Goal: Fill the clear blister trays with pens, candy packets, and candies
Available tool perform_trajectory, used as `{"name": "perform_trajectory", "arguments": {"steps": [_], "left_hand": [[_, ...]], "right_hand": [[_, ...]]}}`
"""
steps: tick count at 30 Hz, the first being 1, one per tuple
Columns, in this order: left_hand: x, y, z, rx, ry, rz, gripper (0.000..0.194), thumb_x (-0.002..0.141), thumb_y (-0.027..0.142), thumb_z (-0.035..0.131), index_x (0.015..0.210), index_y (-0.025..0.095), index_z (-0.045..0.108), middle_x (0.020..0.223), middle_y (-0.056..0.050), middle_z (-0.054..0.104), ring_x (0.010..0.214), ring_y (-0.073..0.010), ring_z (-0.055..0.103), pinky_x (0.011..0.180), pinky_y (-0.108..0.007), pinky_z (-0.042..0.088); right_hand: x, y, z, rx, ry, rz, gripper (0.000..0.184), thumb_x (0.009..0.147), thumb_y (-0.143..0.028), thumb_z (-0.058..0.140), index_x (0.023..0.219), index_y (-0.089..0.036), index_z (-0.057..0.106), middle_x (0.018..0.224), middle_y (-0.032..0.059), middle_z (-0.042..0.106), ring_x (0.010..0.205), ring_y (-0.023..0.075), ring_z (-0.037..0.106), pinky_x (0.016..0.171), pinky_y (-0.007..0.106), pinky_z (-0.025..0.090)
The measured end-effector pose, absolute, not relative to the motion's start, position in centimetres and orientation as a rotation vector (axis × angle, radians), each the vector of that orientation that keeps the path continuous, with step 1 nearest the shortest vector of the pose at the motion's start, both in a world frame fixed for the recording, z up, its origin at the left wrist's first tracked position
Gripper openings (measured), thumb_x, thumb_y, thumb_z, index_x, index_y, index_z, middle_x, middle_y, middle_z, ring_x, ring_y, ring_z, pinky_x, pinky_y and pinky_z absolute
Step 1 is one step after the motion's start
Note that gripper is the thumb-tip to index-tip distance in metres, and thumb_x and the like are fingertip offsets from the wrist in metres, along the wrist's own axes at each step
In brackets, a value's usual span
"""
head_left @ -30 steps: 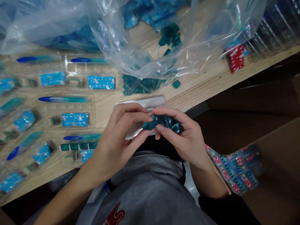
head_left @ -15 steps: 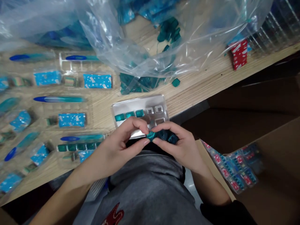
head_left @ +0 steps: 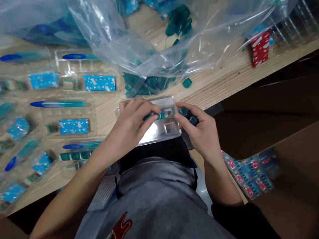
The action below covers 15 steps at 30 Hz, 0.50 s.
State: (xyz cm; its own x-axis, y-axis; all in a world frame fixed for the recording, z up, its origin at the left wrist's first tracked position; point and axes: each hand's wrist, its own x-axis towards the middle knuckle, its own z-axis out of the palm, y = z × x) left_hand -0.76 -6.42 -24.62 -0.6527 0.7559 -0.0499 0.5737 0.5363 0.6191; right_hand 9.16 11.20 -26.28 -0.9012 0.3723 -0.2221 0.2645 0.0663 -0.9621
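- Fingertips of the left hand (head_left: 136,120) pinch close together on a teal block (head_left: 161,115) at the see-through tray (head_left: 164,136); whether the block is seated or just above its compartment, I cannot tell
- Right hand (head_left: 198,127) is curled round dark blocks (head_left: 193,120), at least two showing, with its thumb and forefinger tips at the tray's right edge
- Tray lies between the two hands, close in front of the body, its left part hidden under the left hand
- Progress, as I judge it: the row of small compartments is partly filled, since more teal shows behind the left thumb; the full count is hidden
- Left to fill, it seems: the small compartment (head_left: 168,113) just right of the left fingertips looks bare, as does the larger compartment (head_left: 170,127) nearer the body
- To the left of the left hand, other trays hold blue pens (head_left: 57,104) and patterned blue packets (head_left: 74,126); the tray nearest the left forearm has a teal row (head_left: 76,155)
- Beyond both hands, a crumpled plastic bag (head_left: 107,39) partly covers loose teal pieces (head_left: 136,86), likely hindering a reach; one single piece (head_left: 187,83) lies uncovered ahead of the right hand
- Farther right sits a red packet (head_left: 260,49); beside the right forearm, filled packs (head_left: 249,172) lie in a cardboard box (head_left: 294,176)
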Motion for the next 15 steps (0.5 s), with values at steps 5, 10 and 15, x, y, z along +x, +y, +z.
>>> {"name": "perform_trajectory", "arguments": {"steps": [5, 10, 15], "left_hand": [[-0.7, -6.4, -24.6, 1.186, 2.564, 0.709, 0.016, 0.097, 0.033, 0.052, 0.100, 0.026, 0.065, 0.099, -0.005, 0.070, 0.095, -0.0274, 0.062, 0.086, -0.047, 0.040], [0.1, -5.7, -23.0, 1.213, 2.496, 0.964, 0.018, 0.096, 0.025, 0.056, 0.112, 0.029, 0.063, 0.111, -0.004, 0.067, 0.106, -0.0243, 0.061, 0.092, -0.044, 0.044], [1.1, -4.9, -21.9, 1.217, 2.369, 1.125, 0.006, 0.094, 0.023, 0.061, 0.099, 0.024, 0.061, 0.105, -0.003, 0.065, 0.103, -0.0206, 0.060, 0.091, -0.038, 0.047]], "right_hand": [[9.7, 11.7, -26.9, -0.710, -2.012, 2.310, 0.037, 0.088, -0.034, 0.070, 0.122, -0.021, 0.066, 0.083, -0.0013, 0.068, 0.064, 0.0106, 0.062, 0.067, 0.026, 0.055], [9.8, 11.2, -25.9, -0.579, -1.723, 2.547, 0.027, 0.083, -0.032, 0.078, 0.103, -0.020, 0.066, 0.079, -0.0033, 0.067, 0.057, 0.0065, 0.059, 0.052, 0.018, 0.048], [9.9, 10.4, -25.1, -0.442, -1.693, 2.607, 0.024, 0.092, -0.041, 0.067, 0.103, -0.019, 0.066, 0.059, -0.0059, 0.060, 0.050, 0.0071, 0.056, 0.047, 0.017, 0.043]]}}
